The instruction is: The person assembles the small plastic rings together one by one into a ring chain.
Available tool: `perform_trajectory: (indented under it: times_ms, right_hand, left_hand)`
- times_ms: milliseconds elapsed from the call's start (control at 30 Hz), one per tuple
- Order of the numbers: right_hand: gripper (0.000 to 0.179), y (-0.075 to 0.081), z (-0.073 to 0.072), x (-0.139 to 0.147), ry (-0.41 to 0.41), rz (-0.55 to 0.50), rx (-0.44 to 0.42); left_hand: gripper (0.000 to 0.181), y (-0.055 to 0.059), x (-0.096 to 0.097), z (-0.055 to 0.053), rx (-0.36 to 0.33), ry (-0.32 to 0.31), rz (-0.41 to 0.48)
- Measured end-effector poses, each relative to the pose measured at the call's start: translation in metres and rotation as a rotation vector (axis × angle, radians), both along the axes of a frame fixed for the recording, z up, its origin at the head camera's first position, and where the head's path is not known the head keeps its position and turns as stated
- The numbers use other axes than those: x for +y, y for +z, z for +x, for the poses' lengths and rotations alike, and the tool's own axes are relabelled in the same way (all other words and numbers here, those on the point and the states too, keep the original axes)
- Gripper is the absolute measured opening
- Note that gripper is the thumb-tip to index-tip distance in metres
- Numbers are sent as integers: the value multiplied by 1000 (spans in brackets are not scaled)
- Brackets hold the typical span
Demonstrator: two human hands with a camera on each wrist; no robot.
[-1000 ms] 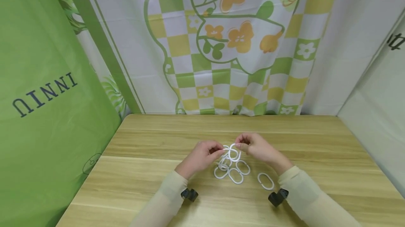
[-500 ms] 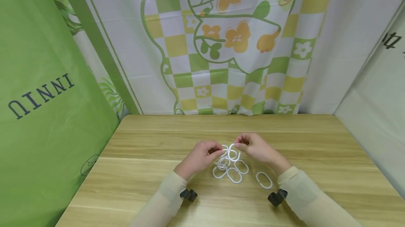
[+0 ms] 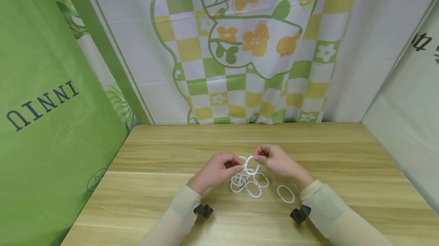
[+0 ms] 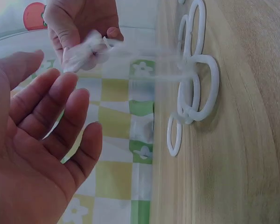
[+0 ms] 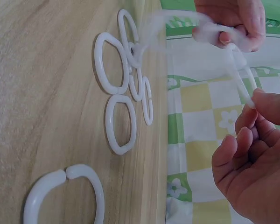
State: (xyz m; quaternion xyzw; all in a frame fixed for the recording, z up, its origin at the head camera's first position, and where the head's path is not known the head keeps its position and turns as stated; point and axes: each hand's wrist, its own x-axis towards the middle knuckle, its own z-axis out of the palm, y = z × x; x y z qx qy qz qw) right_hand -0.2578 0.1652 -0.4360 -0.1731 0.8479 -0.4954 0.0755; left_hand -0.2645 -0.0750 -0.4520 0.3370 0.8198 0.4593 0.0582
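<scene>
In the head view, my left hand (image 3: 219,168) and right hand (image 3: 276,159) are close together over the middle of the table. My right thumb and index finger pinch one end of a white oval split ring (image 5: 238,79). Its other end meets blurred white rings (image 5: 177,17) at my left fingertips. My left thumb and fingers grip there, and a blurred ring hangs towards the table; whether the rings are linked cannot be told. Below lie several more white split rings (image 5: 99,60), some touching or overlapping.
A single split ring (image 5: 33,200) lies apart, near my right wrist. The wooden table (image 3: 164,185) ends at a patterned curtain (image 3: 219,82) behind. Green fabric (image 3: 61,63) hangs on the left, pale fabric (image 3: 411,124) on the right.
Both hands stay nearly in place. The ring between them has turned more face-on, and the rings under my left fingers have shifted and blurred. The whole head view drifts slightly left.
</scene>
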Motion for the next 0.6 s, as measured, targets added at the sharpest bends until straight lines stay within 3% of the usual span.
perform_trajectory:
  times_ms: [233,600]
  right_hand:
    - [12,1,3,-4,-27,-11,11]
    - [10,2,12,-6,-84,-36,34]
  left_hand:
    - [11,-6,3,0,-18,10,-7]
    - [11,-3,2,-1,-24,54,7]
